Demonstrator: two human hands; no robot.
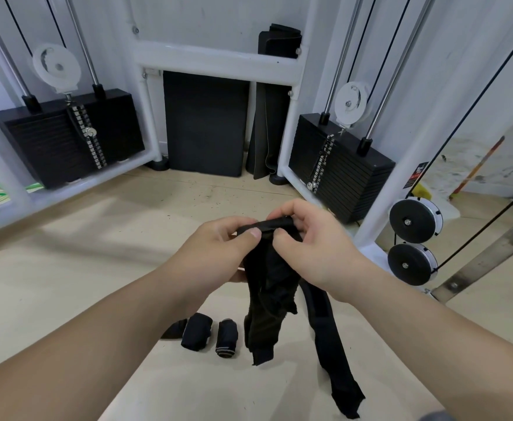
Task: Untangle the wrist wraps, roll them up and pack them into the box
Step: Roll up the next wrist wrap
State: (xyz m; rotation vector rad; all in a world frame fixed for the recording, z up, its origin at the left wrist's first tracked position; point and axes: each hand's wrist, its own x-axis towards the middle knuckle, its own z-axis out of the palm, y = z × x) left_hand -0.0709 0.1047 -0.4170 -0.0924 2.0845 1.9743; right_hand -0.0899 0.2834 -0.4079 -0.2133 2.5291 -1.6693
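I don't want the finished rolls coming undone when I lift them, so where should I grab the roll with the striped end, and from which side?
From above, across the middle of the striped-end roll: thumb on one long side, fingers on the other. It lies on its side on the floor, with a gap to the neighbouring roll, and squeezing the barrel should keep it wound.
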